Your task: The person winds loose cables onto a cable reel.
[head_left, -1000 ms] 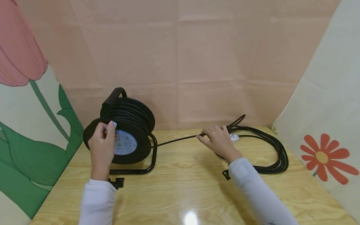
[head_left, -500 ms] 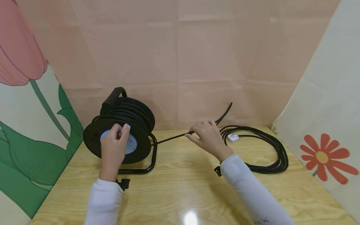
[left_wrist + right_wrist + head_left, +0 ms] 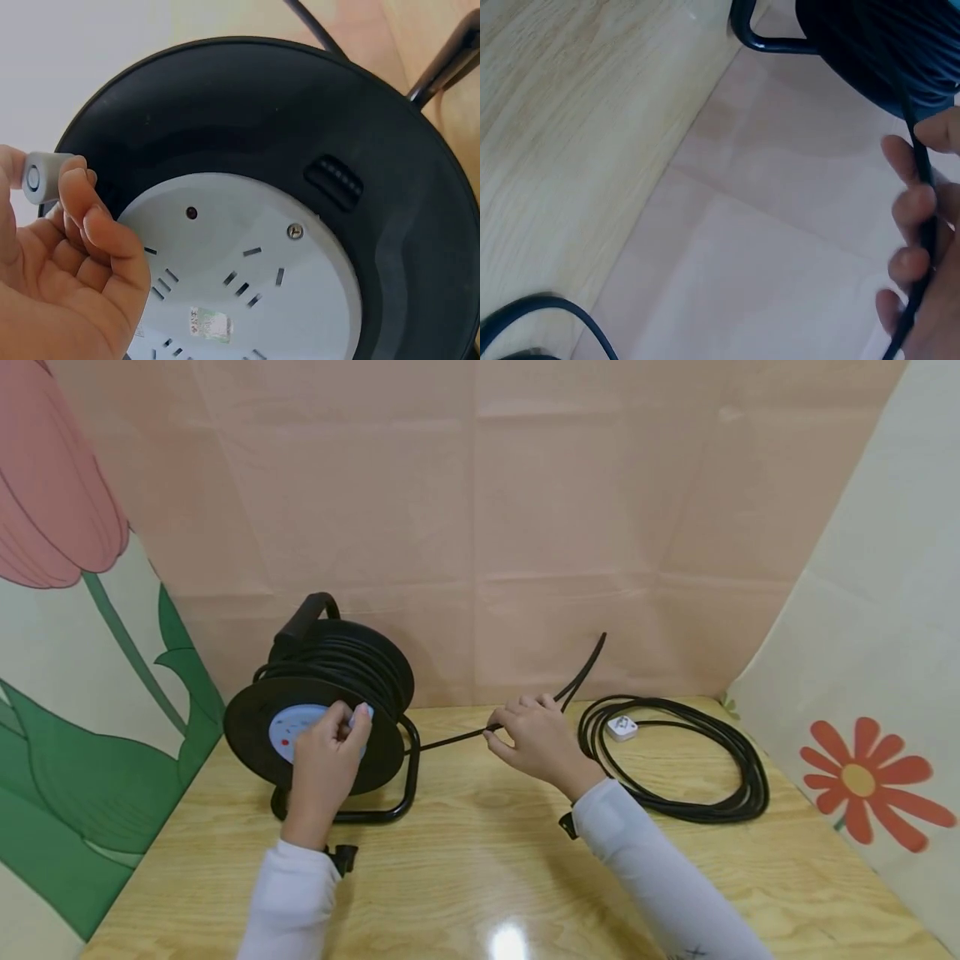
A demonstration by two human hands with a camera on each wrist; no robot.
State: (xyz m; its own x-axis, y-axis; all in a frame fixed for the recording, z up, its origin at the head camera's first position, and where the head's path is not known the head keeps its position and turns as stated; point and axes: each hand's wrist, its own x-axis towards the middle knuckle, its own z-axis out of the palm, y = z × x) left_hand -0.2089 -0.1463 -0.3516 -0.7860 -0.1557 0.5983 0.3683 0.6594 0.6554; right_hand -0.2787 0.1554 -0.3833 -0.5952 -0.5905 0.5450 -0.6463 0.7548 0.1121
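Observation:
A black cable reel (image 3: 251,727) stands at the left of the head view, with several turns of cable on its drum and a pale blue socket panel on its face. My left hand (image 3: 322,777) pinches the small winding knob (image 3: 46,178) near the rim of that face. The black cable (image 3: 450,741) runs rightward from the reel to my right hand (image 3: 543,743), whose fingers curl round it. In the right wrist view the cable passes between the thumb and fingers (image 3: 913,204). Beyond this hand a doubled length of cable (image 3: 588,664) sticks up.
A loose coil of cable (image 3: 750,777) lies on the wooden table (image 3: 465,868) at the right, its white plug (image 3: 622,727) inside the loop. The reel's tubular stand (image 3: 408,777) rests on the table. A pinkish backdrop (image 3: 480,527) rises behind.
My left hand has carried the knob rightward across the reel's face, and the socket panel has turned. My right hand has moved left toward the reel along with the cable, drawing a length off the coil.

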